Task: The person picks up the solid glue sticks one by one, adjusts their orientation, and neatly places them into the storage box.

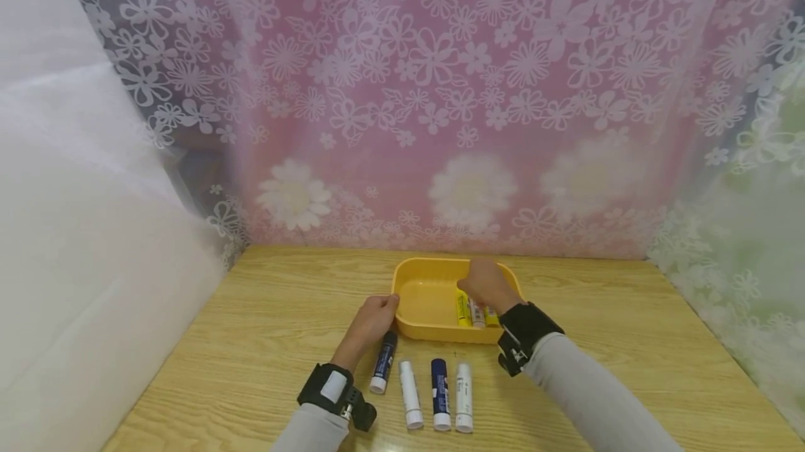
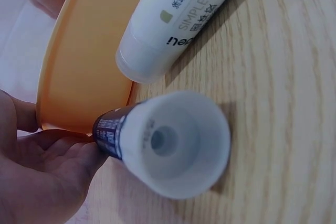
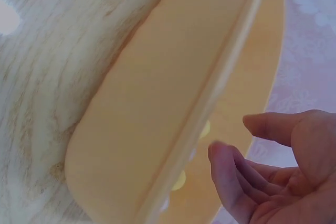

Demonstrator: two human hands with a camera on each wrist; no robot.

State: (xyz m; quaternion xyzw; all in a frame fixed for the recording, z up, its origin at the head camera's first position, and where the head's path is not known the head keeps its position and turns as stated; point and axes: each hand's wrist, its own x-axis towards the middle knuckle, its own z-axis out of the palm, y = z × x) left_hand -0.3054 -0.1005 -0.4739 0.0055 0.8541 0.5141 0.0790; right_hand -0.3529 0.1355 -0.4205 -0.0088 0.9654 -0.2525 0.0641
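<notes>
A yellow plastic tray sits on the wooden table. My left hand pinches its left rim, thumb on the inside and fingers outside. Over the tray's right half is my right hand; in the right wrist view its thumb and fingers stand apart with nothing between them. Below it, inside the tray, lie a yellow glue stick, a white one and another yellow one, partly hidden by the hand. Beside my left hand lies a dark blue glue stick, its white end facing the left wrist camera.
In front of the tray lie a white glue stick, a blue one and another white one, roughly side by side. A flowered curtain hangs behind the table, with white sheeting at the left.
</notes>
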